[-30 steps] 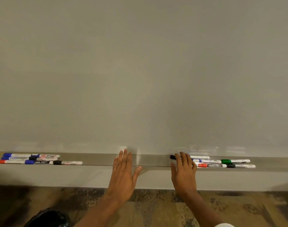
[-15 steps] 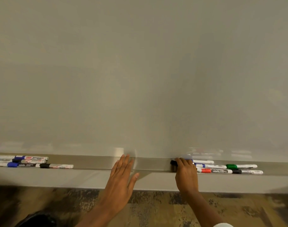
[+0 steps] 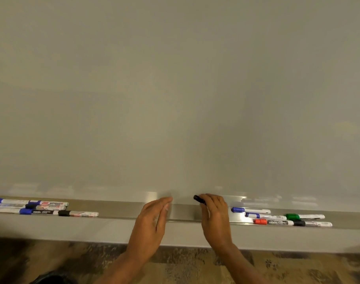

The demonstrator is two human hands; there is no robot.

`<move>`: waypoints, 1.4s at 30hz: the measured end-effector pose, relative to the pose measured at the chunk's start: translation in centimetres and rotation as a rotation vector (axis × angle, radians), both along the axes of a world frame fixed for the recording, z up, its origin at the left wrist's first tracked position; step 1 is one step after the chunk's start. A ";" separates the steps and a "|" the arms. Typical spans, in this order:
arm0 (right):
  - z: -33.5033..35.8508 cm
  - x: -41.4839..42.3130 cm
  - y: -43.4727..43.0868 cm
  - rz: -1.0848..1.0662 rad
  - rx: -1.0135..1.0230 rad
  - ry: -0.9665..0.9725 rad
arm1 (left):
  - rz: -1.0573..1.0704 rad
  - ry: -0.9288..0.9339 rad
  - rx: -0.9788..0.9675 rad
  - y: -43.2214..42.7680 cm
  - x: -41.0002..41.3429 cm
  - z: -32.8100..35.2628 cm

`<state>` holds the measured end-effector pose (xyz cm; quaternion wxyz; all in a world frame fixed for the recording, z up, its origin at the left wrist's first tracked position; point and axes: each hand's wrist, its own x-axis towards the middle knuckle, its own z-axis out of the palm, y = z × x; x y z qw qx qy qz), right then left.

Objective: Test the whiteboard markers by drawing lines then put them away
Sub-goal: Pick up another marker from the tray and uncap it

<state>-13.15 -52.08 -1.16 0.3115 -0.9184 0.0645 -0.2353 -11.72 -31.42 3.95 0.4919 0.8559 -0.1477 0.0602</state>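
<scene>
A blank whiteboard (image 3: 179, 95) fills the view, with a metal tray (image 3: 183, 213) along its lower edge. My right hand (image 3: 215, 219) is shut on a black-capped marker (image 3: 198, 199); only its cap end pokes out left of my fingers, lifted just above the tray. My left hand (image 3: 152, 222) hovers beside it with fingers straight and apart, holding nothing. To the right in the tray lie several markers: two blue (image 3: 250, 210), a green (image 3: 304, 216), a red (image 3: 271, 222) and a black one (image 3: 312, 223). A second group of markers (image 3: 37, 207) lies at the tray's left end.
Below the tray runs a grey ledge (image 3: 93, 228), and under it a patterned brown floor (image 3: 185, 263). A dark shoe tip (image 3: 52, 277) shows at the bottom left.
My right hand has closed on the black-capped marker and lifted it up and left out of the right-hand group. My left hand has turned edge-on and moved closer to the right hand.
</scene>
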 end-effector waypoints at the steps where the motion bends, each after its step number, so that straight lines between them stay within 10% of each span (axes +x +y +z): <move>1: 1.2 0.0 1.0 0.000 0.064 -0.027 | 0.019 0.058 -0.070 -0.2 0.1 1.3; 14: 22.9 -2.8 8.0 0.180 0.987 -0.082 | -0.140 0.352 -0.527 0.1 -0.1 19.2; 28: 35.4 -5.1 10.4 0.372 1.091 0.076 | -0.418 0.422 -0.852 1.5 -1.7 30.6; 42: 40.0 -4.1 10.2 0.305 1.009 -0.042 | -0.114 0.076 -0.983 3.4 1.4 37.8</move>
